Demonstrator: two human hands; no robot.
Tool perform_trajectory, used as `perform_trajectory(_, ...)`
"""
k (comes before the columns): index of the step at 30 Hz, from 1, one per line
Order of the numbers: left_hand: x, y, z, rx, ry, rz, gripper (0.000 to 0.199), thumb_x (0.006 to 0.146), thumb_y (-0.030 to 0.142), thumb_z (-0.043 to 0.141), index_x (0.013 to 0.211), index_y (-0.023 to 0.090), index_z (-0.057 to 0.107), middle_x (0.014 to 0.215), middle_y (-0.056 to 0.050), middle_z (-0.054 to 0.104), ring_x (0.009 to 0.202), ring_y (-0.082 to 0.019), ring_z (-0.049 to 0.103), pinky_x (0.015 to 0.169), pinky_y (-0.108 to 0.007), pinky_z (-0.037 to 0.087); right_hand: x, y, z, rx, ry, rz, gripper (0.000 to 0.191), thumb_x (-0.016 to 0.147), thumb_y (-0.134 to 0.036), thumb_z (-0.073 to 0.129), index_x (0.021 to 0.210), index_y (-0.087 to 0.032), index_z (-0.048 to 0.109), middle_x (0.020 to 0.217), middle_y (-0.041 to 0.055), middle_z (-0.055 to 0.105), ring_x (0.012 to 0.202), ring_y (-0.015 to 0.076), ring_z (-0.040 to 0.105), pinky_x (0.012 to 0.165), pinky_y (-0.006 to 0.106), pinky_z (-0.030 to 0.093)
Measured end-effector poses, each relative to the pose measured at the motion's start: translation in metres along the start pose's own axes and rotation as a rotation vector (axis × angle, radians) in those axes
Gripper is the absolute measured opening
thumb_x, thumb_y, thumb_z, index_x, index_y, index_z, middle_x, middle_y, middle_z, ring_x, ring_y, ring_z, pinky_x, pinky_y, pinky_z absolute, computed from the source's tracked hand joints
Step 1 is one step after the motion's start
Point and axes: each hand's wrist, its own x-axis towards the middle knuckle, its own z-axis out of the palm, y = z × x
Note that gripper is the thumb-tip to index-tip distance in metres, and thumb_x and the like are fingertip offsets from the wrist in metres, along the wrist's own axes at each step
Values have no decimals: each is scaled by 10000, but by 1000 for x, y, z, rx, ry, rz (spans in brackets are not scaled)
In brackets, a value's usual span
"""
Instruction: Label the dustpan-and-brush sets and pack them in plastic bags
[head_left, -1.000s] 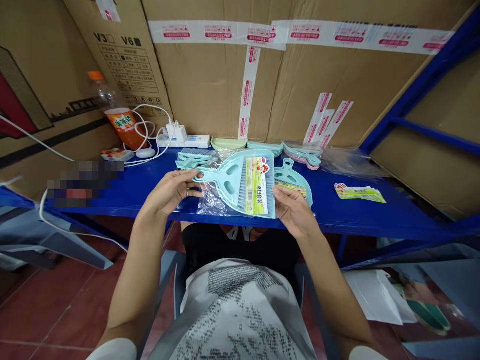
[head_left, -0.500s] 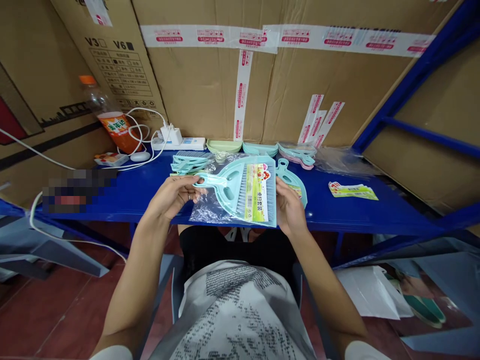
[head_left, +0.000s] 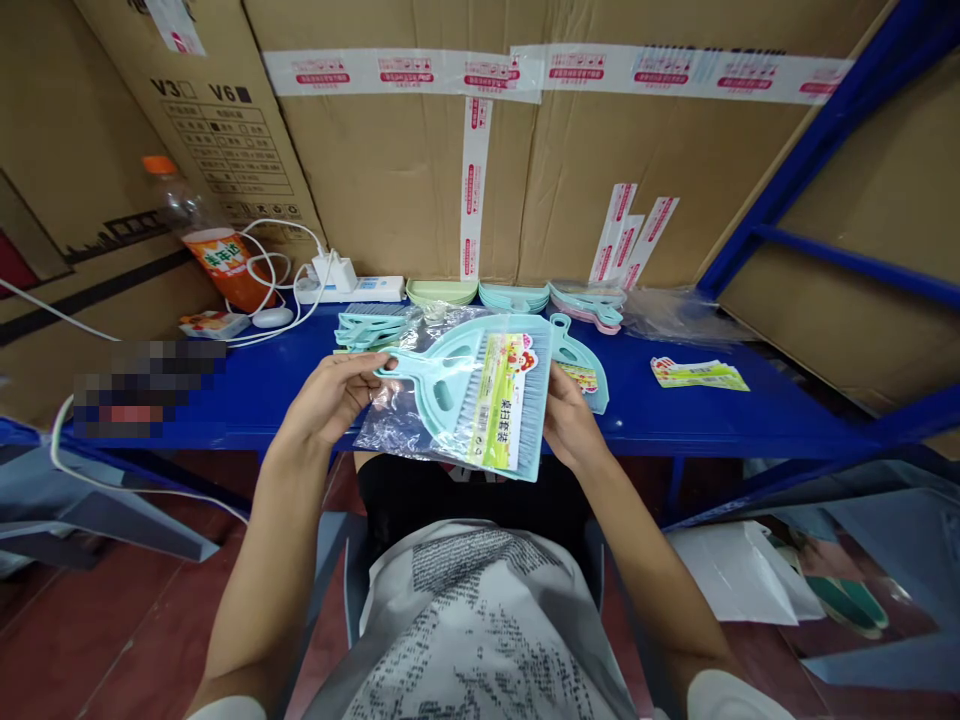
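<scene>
Above the front edge of the blue table, a light-blue dustpan and brush set (head_left: 427, 385) lies tilted between my hands in a clear plastic bag. Its printed card (head_left: 499, 400) covers part of the grey bristles. My left hand (head_left: 330, 395) pinches the handle end. Along the wide edge, my right hand (head_left: 574, 415) grips the dustpan, its fingertips partly hidden behind it. Just beyond that hand, another light-blue dustpan (head_left: 583, 362) with a card lies on the table.
Several brushes (head_left: 367, 328) lie behind my left hand. Stacked green dustpans (head_left: 442, 292) and blue dustpans (head_left: 514, 298) stand along the cardboard. Loose cards (head_left: 697, 374) are at right. An orange drink bottle (head_left: 225, 265), power strip (head_left: 375, 289) and white cables occupy the left back.
The bagged dustpan set has come slightly lower and nearer to me, with its card side tipped more toward the camera. Both hands keep their hold. The view has shifted a little.
</scene>
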Motion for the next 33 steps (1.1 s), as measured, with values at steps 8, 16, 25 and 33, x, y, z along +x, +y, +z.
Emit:
perform_trajectory(8,-2,2,3,-3,21,-72,188,658,269,931,703,123,822,569,-99,739,427,-175,652,383,-215,506,1,-4,-4,-77,-21,24,303,676,-431,949,857,-256,780,909,51,813,937,304,778,724,391,633)
perform_trajectory(16,-6,-3,12,-8,-58,-99,217,638,272,965,735,122,841,631,-104,774,476,-193,696,452,-244,573,2,-4,1,-179,325,-254,301,700,-393,946,839,-274,708,871,38,785,911,311,749,683,390,610)
perform_trajectory(25,-6,-8,18,2,-95,-110,220,649,285,959,725,115,843,596,-103,755,470,-182,682,448,-229,566,2,-12,-7,-329,373,-318,289,790,-388,846,630,-234,662,646,-12,624,655,165,542,593,293,459)
perform_trajectory(33,-8,-5,18,18,-121,-95,255,672,310,947,749,94,835,617,-122,766,444,-177,654,389,-220,501,8,-9,-9,-6,350,-86,279,757,-473,863,806,-236,724,716,-13,726,688,196,696,622,295,569)
